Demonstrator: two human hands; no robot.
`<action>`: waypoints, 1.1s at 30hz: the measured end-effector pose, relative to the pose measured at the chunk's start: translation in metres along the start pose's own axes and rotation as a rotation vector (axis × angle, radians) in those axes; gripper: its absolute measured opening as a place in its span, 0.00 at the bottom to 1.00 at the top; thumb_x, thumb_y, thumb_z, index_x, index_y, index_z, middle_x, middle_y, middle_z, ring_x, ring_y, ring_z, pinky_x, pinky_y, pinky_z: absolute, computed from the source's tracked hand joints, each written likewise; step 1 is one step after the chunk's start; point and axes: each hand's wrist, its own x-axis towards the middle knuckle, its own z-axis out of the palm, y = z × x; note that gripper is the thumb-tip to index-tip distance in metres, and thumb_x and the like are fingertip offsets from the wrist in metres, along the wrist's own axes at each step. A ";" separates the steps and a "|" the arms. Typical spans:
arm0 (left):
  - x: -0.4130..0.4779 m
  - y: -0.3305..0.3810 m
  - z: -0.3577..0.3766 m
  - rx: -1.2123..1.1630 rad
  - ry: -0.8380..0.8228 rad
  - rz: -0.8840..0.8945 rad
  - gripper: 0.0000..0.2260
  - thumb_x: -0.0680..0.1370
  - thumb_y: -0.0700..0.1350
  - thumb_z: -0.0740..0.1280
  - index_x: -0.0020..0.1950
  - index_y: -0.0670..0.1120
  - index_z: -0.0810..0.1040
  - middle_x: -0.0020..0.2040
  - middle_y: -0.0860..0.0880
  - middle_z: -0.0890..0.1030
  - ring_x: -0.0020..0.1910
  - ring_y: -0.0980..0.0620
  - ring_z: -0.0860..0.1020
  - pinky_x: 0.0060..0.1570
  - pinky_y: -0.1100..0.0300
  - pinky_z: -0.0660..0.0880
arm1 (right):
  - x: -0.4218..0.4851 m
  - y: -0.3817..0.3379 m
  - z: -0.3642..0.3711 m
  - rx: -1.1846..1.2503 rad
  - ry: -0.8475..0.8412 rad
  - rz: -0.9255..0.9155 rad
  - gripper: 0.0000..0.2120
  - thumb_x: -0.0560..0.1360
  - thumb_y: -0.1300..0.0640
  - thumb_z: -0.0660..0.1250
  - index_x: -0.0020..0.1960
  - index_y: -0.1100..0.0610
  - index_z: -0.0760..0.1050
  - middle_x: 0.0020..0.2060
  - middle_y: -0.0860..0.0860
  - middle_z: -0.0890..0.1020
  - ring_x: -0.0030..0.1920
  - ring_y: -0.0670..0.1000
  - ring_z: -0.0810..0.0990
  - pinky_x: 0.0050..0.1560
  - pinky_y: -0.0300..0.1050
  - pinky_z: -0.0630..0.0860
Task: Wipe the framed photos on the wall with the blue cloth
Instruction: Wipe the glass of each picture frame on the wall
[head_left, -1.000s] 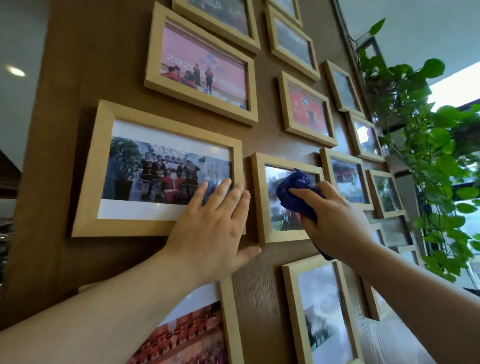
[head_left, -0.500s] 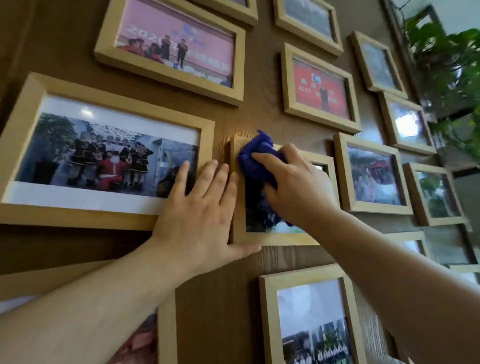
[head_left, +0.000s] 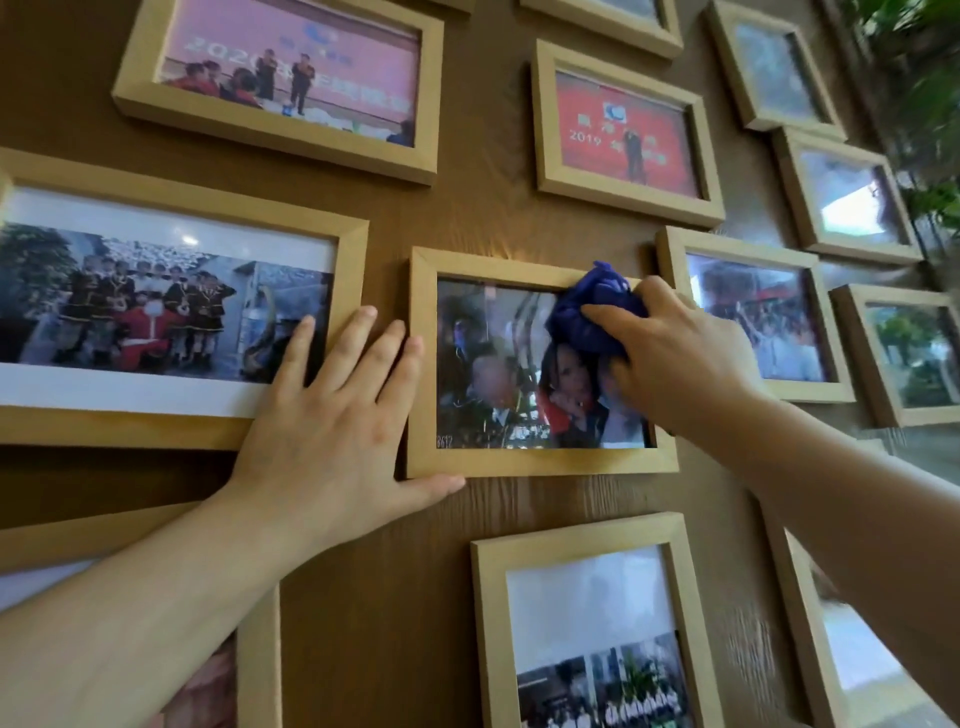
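Right hand (head_left: 680, 364) presses bunched blue cloth (head_left: 592, 306) on glass of middle photo frame (head_left: 535, 465), upper right corner. Left hand (head_left: 332, 415) flat on wall (head_left: 467, 208), fingers spread, thumb under frame's lower left corner.

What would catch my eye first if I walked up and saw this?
Probably the blue cloth, bunched in the right hand against the glass of the middle frame. Next, the left hand, spread flat on the wall across that frame's left edge. Wooden-framed photos surround them.
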 end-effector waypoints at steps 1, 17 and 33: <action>0.000 0.000 0.000 0.003 0.001 -0.001 0.49 0.69 0.77 0.48 0.75 0.40 0.60 0.75 0.40 0.65 0.77 0.41 0.56 0.71 0.33 0.55 | -0.002 0.005 0.002 -0.007 -0.003 0.020 0.21 0.74 0.49 0.63 0.66 0.49 0.67 0.53 0.57 0.72 0.45 0.57 0.74 0.31 0.45 0.63; 0.002 0.000 0.002 0.026 0.019 0.011 0.49 0.69 0.77 0.49 0.75 0.38 0.61 0.75 0.40 0.66 0.76 0.41 0.59 0.72 0.34 0.54 | -0.025 -0.041 -0.012 0.107 -0.022 -0.189 0.22 0.74 0.48 0.62 0.67 0.47 0.64 0.56 0.56 0.71 0.48 0.54 0.74 0.34 0.45 0.68; 0.003 0.001 0.004 0.036 0.036 0.004 0.50 0.68 0.77 0.51 0.75 0.39 0.60 0.75 0.40 0.66 0.76 0.42 0.59 0.72 0.36 0.54 | -0.035 -0.090 -0.024 0.230 -0.005 -0.306 0.19 0.74 0.52 0.65 0.64 0.50 0.68 0.53 0.55 0.71 0.47 0.54 0.72 0.31 0.46 0.70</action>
